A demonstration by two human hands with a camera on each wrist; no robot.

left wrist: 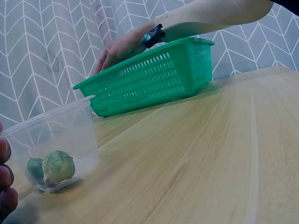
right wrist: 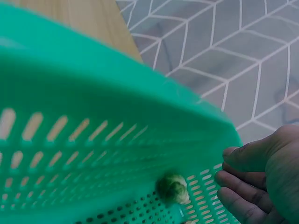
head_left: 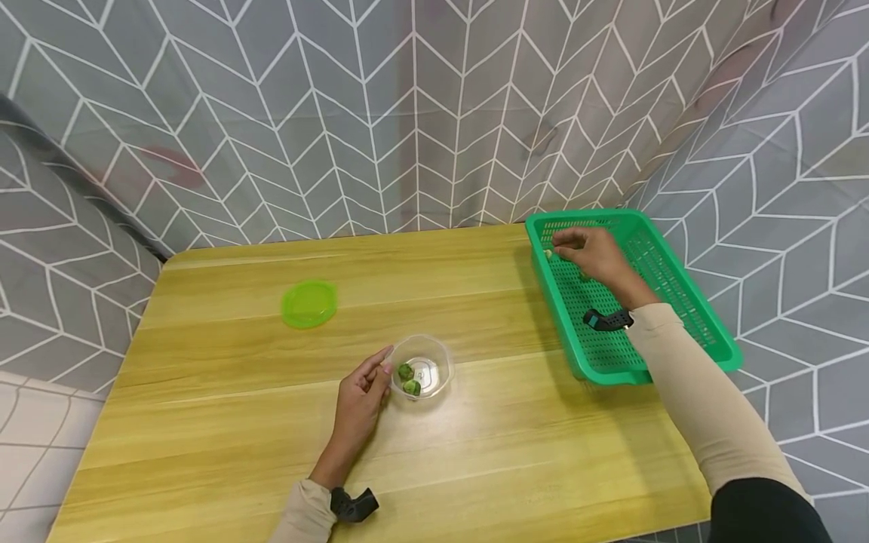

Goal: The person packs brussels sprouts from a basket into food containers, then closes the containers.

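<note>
My left hand holds the near-left side of a clear plastic container, thumb at its rim. Two Brussels sprouts lie in the container; the larger sprout shows through its wall in the left wrist view. Over the far-left part of a green perforated basket reaches my right hand, its fingers loosely bent and nothing visible between them. Below those fingers, a Brussels sprout sits inside the basket, apart from the hand in the right wrist view. Another small pale-green piece shows near the fingertips.
A bright green round lid lies on the wooden table, left of and beyond the container. The basket stands at the table's right side. Grey patterned curtains hang behind the table and along its sides.
</note>
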